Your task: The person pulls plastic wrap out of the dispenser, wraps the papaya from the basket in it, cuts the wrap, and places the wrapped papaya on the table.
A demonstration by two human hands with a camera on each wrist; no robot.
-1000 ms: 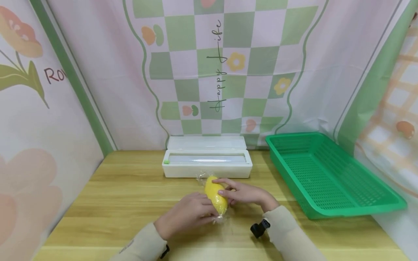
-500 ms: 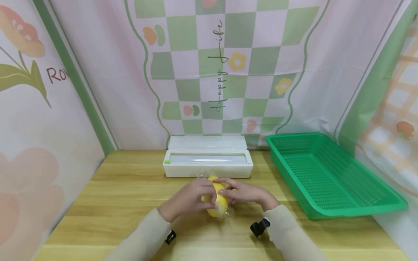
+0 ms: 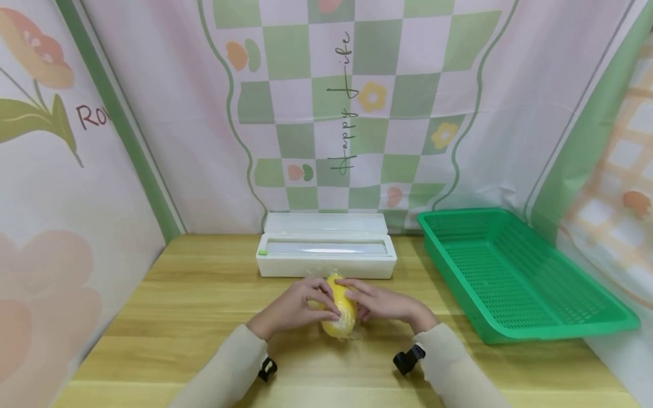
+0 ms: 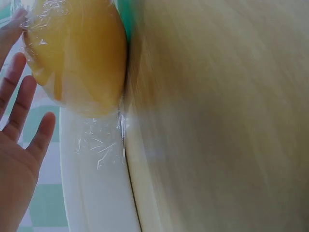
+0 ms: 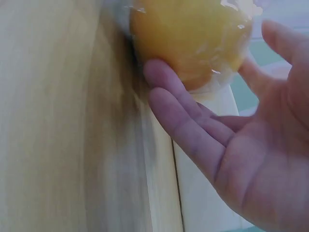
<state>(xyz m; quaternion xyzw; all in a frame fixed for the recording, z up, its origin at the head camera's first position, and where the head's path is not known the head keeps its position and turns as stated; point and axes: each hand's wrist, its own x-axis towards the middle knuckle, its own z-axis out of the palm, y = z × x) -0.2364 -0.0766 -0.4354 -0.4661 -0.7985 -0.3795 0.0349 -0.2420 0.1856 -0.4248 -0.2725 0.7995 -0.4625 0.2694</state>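
A yellow mango (image 3: 346, 310) wrapped in clear cling film (image 4: 99, 145) lies on the wooden table between both hands, its long side running front to back. My right hand (image 3: 382, 303) holds it from the right, fingers curled along its side and over its far end; in the right wrist view two fingers (image 5: 186, 121) lie low against it. My left hand (image 3: 301, 306) is at its left, thumb and forefinger tips together on the film over the top. The left wrist view shows the other fingers (image 4: 21, 106) spread apart. A loose tail of film sticks out at the far end.
Just behind the mango stands a white cling film dispenser (image 3: 326, 268) with its lid (image 3: 326, 222) raised and a roll inside. A green plastic basket (image 3: 530, 331) sits at the right of the table (image 3: 194, 294). Printed curtains close off the back and sides.
My left hand has moved from the mango's near end up over its top, bringing the near end of the film with it. The right hand has stayed in place on the mango.
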